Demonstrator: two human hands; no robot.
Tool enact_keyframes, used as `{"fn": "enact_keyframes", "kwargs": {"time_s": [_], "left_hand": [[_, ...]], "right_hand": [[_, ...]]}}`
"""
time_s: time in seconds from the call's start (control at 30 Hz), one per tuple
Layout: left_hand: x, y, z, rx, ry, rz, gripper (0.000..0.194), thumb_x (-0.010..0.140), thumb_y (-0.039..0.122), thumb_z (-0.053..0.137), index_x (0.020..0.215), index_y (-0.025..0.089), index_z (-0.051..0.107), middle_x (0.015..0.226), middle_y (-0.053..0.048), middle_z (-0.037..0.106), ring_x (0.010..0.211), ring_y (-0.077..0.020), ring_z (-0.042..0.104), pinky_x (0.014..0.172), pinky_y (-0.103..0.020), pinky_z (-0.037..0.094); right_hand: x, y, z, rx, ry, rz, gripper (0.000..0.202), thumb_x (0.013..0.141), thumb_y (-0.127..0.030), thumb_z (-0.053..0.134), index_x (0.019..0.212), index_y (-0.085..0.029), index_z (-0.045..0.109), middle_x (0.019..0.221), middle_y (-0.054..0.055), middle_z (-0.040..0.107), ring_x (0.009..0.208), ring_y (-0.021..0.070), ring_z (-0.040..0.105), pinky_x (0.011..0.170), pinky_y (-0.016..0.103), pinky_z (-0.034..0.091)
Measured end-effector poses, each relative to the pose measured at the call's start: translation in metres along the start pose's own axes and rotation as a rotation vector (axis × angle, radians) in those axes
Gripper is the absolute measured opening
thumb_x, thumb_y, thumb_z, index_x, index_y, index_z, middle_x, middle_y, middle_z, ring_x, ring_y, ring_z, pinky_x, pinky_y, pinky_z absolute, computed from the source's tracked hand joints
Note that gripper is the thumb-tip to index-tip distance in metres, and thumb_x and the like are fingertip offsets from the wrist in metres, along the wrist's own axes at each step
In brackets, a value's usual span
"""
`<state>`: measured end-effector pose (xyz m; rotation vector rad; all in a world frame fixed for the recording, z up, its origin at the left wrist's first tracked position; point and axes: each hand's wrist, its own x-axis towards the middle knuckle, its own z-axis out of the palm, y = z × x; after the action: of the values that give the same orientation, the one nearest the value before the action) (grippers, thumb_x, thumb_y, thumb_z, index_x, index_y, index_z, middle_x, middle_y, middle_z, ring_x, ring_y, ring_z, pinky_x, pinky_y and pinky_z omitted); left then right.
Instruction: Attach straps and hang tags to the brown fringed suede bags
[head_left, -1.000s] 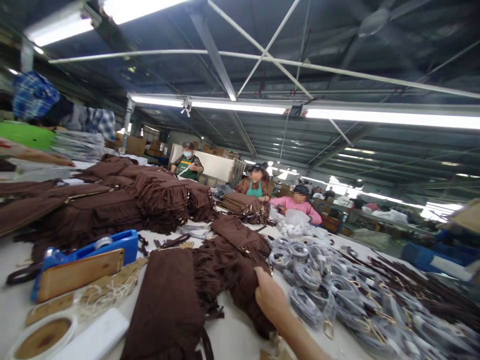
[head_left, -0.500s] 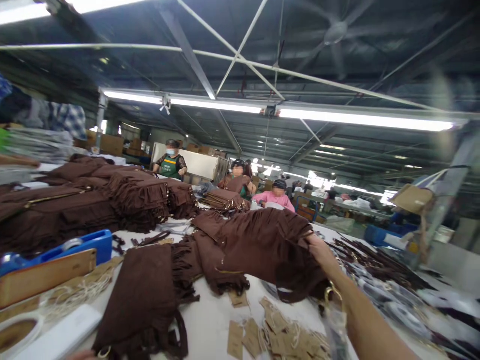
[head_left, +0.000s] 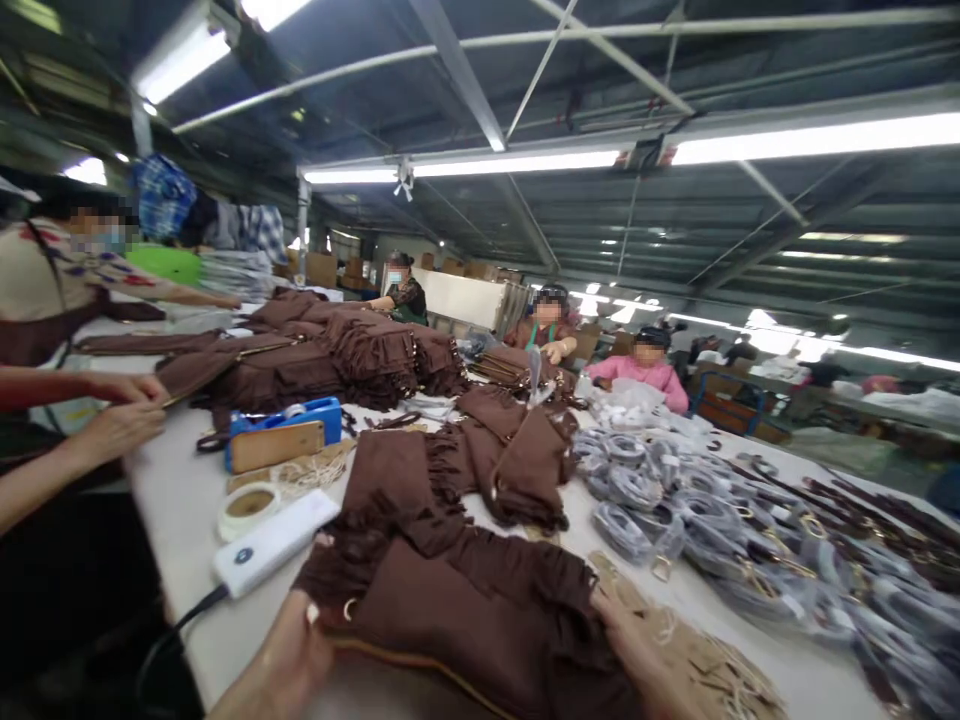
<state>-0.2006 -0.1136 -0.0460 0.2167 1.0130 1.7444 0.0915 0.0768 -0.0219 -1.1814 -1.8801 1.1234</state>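
Note:
A dark brown fringed bag with a gold zipper along its near edge and a gold ring is held out in front of me. My left hand is closed on its left end, close to the ring. At the opposite end my right hand grips the fringed side, the fingertips partly hidden by the cloth. Just beyond lie more brown fringed bags, including a folded one. Under and beside my right forearm are kraft paper tags with white strings.
Plastic-wrapped straps cover the right side. At left are a white power bank with a cable, a tape roll, a phone and a blue tape dispenser. A co-worker's hands hold another bag; other people work beyond.
My right hand has drawn a brown bag from the pile back towards me. My left hand has come into view gripping it too. The view has swung left.

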Motion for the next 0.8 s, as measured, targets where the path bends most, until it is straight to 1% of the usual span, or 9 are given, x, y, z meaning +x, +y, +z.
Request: {"fn": "enact_keyframes", "kwargs": {"time_s": [0.1,0.2,0.3,0.37,0.5,0.57,0.67,0.73,0.8], "left_hand": [[-0.011,0.002,0.001,-0.037,-0.024,-0.1,0.039,0.085,0.047,0.057,0.106,0.015,0.067,0.1,-0.011,0.076,0.095,-0.029,0.071,0.081,-0.042,0.059],[-0.011,0.004,0.001,-0.053,-0.089,-0.079,0.039,0.088,0.044,0.056,0.111,0.015,0.065,0.104,-0.012,0.074,0.095,-0.0283,0.071,0.082,-0.043,0.059],[-0.007,0.004,0.0,-0.09,-0.079,-0.023,0.034,0.09,0.037,0.054,0.113,0.015,0.065,0.105,-0.011,0.074,0.095,-0.0263,0.071,0.083,-0.041,0.059],[-0.006,0.005,0.0,-0.099,-0.026,0.007,0.032,0.089,0.033,0.054,0.113,0.015,0.065,0.104,-0.01,0.075,0.095,-0.0256,0.071,0.083,-0.041,0.059],[-0.01,0.008,-0.006,0.037,0.194,0.125,0.035,0.076,0.028,0.066,0.109,0.014,0.066,0.102,-0.01,0.075,0.098,-0.0283,0.069,0.082,-0.04,0.06],[-0.011,0.015,-0.014,0.18,0.238,0.206,0.044,0.068,0.026,0.071,0.11,0.015,0.065,0.107,-0.009,0.073,0.105,-0.0312,0.066,0.087,-0.041,0.058],[-0.011,0.027,-0.027,0.531,0.372,0.375,0.06,0.07,0.024,0.065,0.128,0.017,0.053,0.123,-0.011,0.065,0.118,-0.034,0.058,0.104,-0.048,0.047],[-0.014,0.032,-0.026,0.86,0.531,0.598,0.063,0.076,0.023,0.056,0.137,0.014,0.044,0.136,-0.016,0.053,0.125,-0.0374,0.051,0.108,-0.053,0.042],[-0.021,0.029,-0.015,1.17,0.574,0.905,0.053,0.082,0.025,0.051,0.133,0.011,0.045,0.14,-0.02,0.046,0.13,-0.04,0.045,0.105,-0.055,0.043]], "right_hand": [[-0.02,0.022,0.013,0.147,-0.079,0.19,0.048,0.074,-0.057,0.048,0.091,-0.019,0.074,0.096,0.013,0.076,0.097,0.033,0.07,0.083,0.045,0.055],[-0.023,0.024,0.006,0.098,-0.024,0.273,0.06,0.078,-0.061,0.05,0.116,-0.017,0.066,0.121,0.016,0.068,0.112,0.032,0.064,0.084,0.042,0.055],[-0.019,0.007,-0.003,-0.197,0.129,0.058,0.06,0.079,-0.057,0.048,0.118,-0.014,0.062,0.124,0.02,0.064,0.11,0.0331,0.063,0.088,0.043,0.053],[-0.023,-0.011,-0.003,-0.347,0.152,-0.096,0.049,0.083,-0.054,0.044,0.11,-0.018,0.064,0.113,0.017,0.069,0.099,0.031,0.066,0.087,0.043,0.052],[-0.053,-0.044,0.006,-0.544,-0.084,-0.274,0.035,0.095,-0.041,0.035,0.098,-0.024,0.065,0.093,0.008,0.071,0.087,0.0257,0.067,0.08,0.039,0.051],[-0.069,-0.052,0.006,-0.632,-0.248,-0.307,0.033,0.096,-0.026,0.033,0.099,-0.023,0.066,0.095,0.007,0.069,0.087,0.0234,0.066,0.08,0.036,0.051],[-0.086,-0.046,0.001,-0.735,-0.422,-0.317,0.041,0.083,-0.007,0.047,0.117,-0.022,0.064,0.124,0.012,0.061,0.11,0.0243,0.062,0.093,0.035,0.048],[-0.09,-0.036,-0.001,-0.777,-0.431,-0.322,0.055,0.074,-0.005,0.06,0.126,-0.022,0.061,0.14,0.015,0.049,0.124,0.0292,0.053,0.1,0.038,0.044],[-0.085,-0.024,-0.002,-0.757,-0.375,-0.354,0.042,0.073,-0.01,0.068,0.112,-0.023,0.067,0.129,0.012,0.058,0.114,0.0268,0.059,0.092,0.033,0.048]]}}
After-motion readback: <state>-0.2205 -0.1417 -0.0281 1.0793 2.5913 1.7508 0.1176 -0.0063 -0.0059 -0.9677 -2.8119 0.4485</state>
